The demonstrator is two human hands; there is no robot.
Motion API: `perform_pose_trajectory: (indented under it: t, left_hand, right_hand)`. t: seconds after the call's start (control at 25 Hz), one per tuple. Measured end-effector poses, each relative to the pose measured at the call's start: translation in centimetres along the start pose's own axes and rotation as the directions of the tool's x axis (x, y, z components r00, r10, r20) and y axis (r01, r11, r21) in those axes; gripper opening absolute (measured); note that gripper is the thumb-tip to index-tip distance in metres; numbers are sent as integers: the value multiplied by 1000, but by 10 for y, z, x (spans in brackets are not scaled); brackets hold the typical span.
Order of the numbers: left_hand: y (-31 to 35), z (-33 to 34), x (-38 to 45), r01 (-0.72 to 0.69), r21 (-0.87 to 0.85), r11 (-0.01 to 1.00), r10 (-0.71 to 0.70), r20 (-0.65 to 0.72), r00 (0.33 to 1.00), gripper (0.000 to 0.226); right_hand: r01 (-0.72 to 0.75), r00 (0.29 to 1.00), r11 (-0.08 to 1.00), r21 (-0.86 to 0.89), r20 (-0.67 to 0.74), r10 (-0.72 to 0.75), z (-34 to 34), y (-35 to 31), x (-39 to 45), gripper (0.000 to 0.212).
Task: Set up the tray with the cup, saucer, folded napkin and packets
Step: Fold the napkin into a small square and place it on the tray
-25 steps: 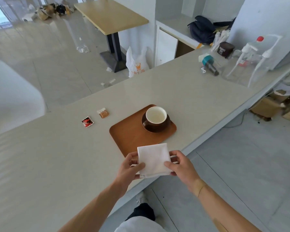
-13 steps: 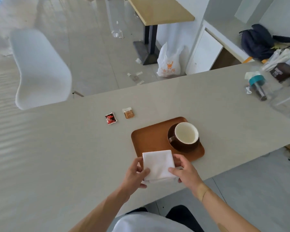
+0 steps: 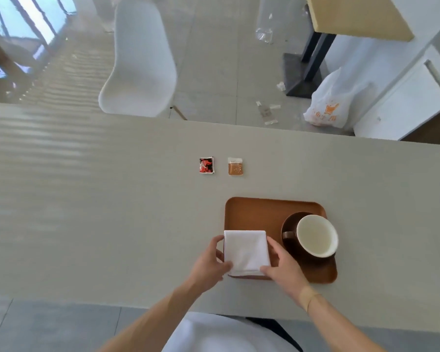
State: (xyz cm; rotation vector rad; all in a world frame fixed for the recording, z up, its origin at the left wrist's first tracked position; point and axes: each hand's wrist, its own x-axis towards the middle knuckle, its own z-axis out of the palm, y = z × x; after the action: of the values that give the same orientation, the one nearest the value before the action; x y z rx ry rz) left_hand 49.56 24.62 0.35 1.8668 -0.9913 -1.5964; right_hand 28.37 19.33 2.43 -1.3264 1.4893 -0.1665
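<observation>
folded napkin (image 3: 246, 252) on wooden tray's (image 3: 254, 214) near-left corner, left hand (image 3: 208, 262) and right hand (image 3: 285, 268) pinching its sides. cup (image 3: 316, 236) on saucer (image 3: 290, 224) fills tray's right. two packets (image 3: 206, 165) beyond on beige counter (image 3: 87, 199). white chair (image 3: 140, 59) across.

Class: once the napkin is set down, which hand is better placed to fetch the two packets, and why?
Probably the left hand. The red packet and brown packet lie on the counter beyond the tray's left end, while the right hand sits nearer the cup.
</observation>
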Motion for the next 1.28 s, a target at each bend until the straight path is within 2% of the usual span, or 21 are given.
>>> perform_pose_trajectory:
  t: [0.12,0.28,0.44,0.56,0.76,0.88,0.96,1.0,1.08,1.12,1.2,1.28]
  left_hand:
    - [7,16,0,5,93,996,2,-76,997,74]
    - [16,34,-5,4,350,937,60,-173,983,75]
    - [16,41,-8,16,546,838,119,-211,970,72]
    - [17,41,-5,37,722,691,173,-214,961,67]
    - [16,39,2,-3,904,428,256,-119,959,53]
    - [11,32,3,-38,906,421,311,-105,945,41]
    - [12,26,4,-133,883,451,417,-76,906,39]
    - [12,23,7,-212,876,432,497,-35,867,39]
    - [13,22,15,-362,874,325,616,95,782,42]
    - [14,23,20,-400,873,278,619,156,770,45]
    - [14,26,27,-390,891,233,553,208,807,54]
    - [5,30,27,-332,920,207,477,201,856,59]
  right_hand:
    - [43,999,991,-128,39,-38,-9,8,10,81]
    - [101,993,964,-248,79,-83,-10,21,16,83]
    - [123,990,929,-348,109,-90,-6,28,18,84]
    - [131,990,882,-452,103,-94,-5,28,22,83]
    - [133,990,827,-547,108,-87,-5,30,23,82]
    - [154,988,794,-588,78,-135,-6,32,14,76]
    - [199,961,724,-661,-12,-276,-3,32,2,72]
    - [239,931,689,-684,-40,-363,0,33,-3,68]
    - [338,843,618,-710,-64,-535,6,34,-6,55]
    - [387,806,574,-722,-38,-591,10,30,-4,51]
    - [422,809,522,-742,47,-586,15,19,8,54]
    - [391,865,516,-762,112,-489,21,17,21,60]
